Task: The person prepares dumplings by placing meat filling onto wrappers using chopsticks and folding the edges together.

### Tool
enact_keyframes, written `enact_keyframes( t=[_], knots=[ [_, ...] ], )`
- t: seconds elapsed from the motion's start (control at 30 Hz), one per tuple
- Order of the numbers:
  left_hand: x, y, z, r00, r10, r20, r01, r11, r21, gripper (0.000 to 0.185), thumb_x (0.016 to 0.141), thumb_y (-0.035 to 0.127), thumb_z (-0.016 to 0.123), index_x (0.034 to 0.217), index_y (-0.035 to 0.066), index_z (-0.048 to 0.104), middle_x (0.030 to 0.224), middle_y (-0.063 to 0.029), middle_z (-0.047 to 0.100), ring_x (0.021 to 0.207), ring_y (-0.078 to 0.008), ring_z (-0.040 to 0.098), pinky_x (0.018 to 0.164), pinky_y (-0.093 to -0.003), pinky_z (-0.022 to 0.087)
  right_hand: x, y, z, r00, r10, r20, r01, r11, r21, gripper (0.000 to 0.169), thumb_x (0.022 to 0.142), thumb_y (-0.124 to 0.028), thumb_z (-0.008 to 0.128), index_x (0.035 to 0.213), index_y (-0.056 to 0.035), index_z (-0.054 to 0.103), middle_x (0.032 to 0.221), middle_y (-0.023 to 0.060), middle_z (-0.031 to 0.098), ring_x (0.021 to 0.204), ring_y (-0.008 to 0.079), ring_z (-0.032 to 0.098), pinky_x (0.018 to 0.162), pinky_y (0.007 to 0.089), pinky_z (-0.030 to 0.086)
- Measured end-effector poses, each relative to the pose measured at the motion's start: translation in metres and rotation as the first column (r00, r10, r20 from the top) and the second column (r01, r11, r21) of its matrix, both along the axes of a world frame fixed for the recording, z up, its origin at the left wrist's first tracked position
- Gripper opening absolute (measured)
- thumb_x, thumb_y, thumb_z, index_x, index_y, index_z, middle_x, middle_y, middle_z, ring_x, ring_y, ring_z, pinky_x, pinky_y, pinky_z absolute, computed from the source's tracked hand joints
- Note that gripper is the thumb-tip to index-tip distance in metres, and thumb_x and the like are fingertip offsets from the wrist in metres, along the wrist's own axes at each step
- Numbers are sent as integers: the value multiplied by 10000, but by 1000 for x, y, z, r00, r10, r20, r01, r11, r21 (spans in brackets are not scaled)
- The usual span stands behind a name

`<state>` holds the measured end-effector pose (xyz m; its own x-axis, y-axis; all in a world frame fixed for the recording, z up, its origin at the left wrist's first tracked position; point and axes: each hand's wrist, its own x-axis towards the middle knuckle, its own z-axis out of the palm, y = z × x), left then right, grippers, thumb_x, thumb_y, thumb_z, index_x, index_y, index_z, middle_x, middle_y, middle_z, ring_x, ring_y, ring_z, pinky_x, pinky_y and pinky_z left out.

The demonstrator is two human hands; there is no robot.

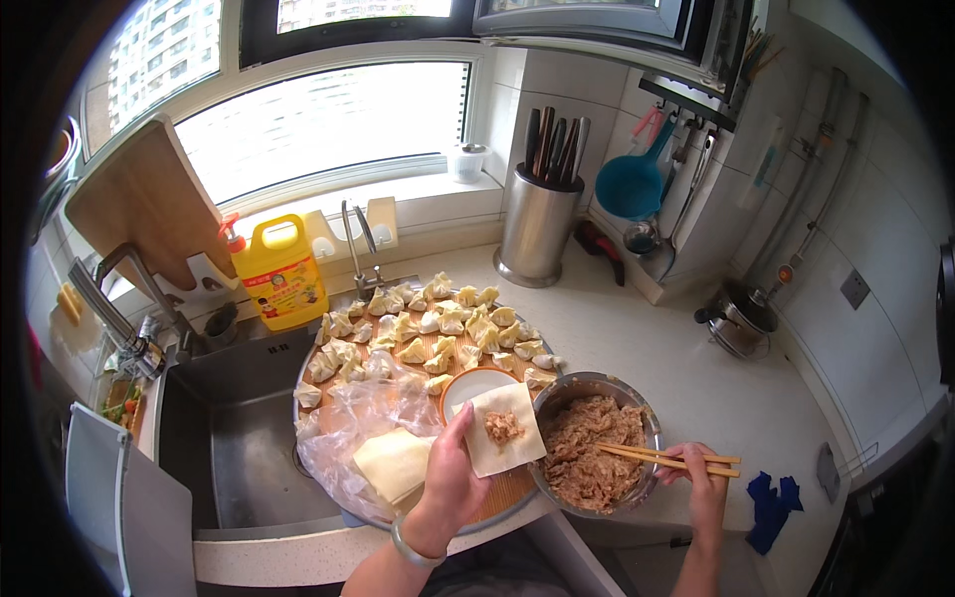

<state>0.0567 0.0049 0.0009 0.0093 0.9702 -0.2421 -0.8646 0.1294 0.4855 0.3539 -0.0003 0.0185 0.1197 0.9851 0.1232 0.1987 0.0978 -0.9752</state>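
Note:
On my left hand (456,466) lies a square dough wrapper (524,440) with a small mound of minced filling (503,427) near its middle; the thumb rests at its edge. My right hand (695,464) grips a pair of wooden chopsticks (671,457), their tips in the minced filling inside a metal bowl (653,422). Behind my left hand, a small orange-rimmed dish (466,384) is partly covered by the wrapper. Many folded dumplings (414,351) cover a round wooden board (507,489). A stack of wrappers (392,463) lies on a clear plastic bag (343,440) left of my left hand.
A metal sink (261,448) is at the left, partly under the board. A yellow detergent bottle (287,287) and a wooden cutting board (153,209) stand behind it. A knife block (539,224) stands at the back; a blue cloth (772,507) lies far right.

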Motion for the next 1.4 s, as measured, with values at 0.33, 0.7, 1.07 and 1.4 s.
enact_keyframes(
  t=[0.33, 0.7, 1.07, 1.4],
  knots=[
    [-19, 6, -7, 966, 249, 66, -255, 962, 96, 431, 1040, 312, 354, 1313, 3, 483, 1270, -142, 591, 1155, -299, 590, 1017, -462, 468, 2, 1, 14, 734, -651, 191, 331, 589, 737, 278, 937, -128, 548, 1196, -33, 584, 1046, 90, 543, 1037, 186, 462, 880, 337, 375],
    [-50, -1, 9, 915, 393, 89, -402, 907, 123, 412, 1035, 328, 372, 1314, 47, 488, 1270, -92, 580, 1166, -245, 572, 1013, -424, 463, -37, 39, 93, 220, -158, 962, -320, 920, 225, 157, 750, -11, 638, 885, -57, 704, 953, 100, 607, 1038, 286, 538, 927, 394, 436],
    [-48, 3, 6, 922, 379, 85, -385, 919, 83, 421, 1034, 313, 362, 1310, 20, 485, 1275, -122, 577, 1178, -276, 563, 1035, -449, 443, -104, 58, 78, 168, 253, 953, -740, 671, -48, 352, 826, -4, 545, 1145, -78, 676, 1021, 135, 586, 1022, 306, 538, 929, 388, 446],
    [-45, 8, 1, 937, 331, 115, -342, 934, 102, 424, 1043, 345, 357, 1284, 33, 514, 1230, -97, 606, 1128, -243, 598, 1008, -414, 465, -197, 118, 9, -296, 316, 901, -663, 611, -433, 261, 763, -25, 594, 950, -100, 759, 1176, 175, 537, 1229, 340, 433, 1033, 432, 379]
  ],
)
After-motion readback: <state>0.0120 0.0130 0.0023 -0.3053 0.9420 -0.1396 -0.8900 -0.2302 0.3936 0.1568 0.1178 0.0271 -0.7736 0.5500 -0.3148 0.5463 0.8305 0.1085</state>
